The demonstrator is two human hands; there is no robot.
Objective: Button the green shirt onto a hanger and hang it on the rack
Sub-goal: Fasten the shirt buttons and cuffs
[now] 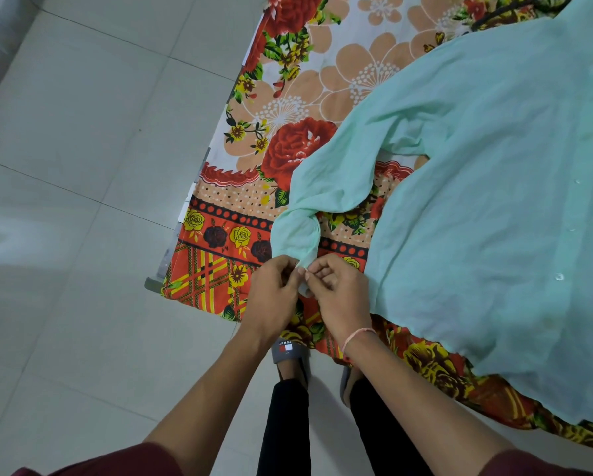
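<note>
- I see the green shirt (494, 201) spread flat, front up, on the right side of a floral bedsheet (288, 115); its hem lies toward the near edge of the bed and its collar toward the top right corner of the view.
- A line of small white buttons (559, 277) runs down the placket. I can't tell from here which are fastened.
- One sleeve (322, 187) trails off the body to the left and bends down toward me, and its cuff (297, 242) ends at the near edge of the sheet.
- My left hand (271, 290) is at that cuff, fingers curled, thumb and fingertips pinching the fabric edge.
- My right hand (336, 290) sits just beside it, touching it, fingers also curled and pinching the same cuff end from the other side.
- A thin pink thread bracelet (355, 336) circles the right wrist.
- Below the hands I see black trousers (284, 424) and grey slippers (288, 352) standing just beside the bed edge.
- Pale tiled floor (82, 166) fills the left half of the view.
</note>
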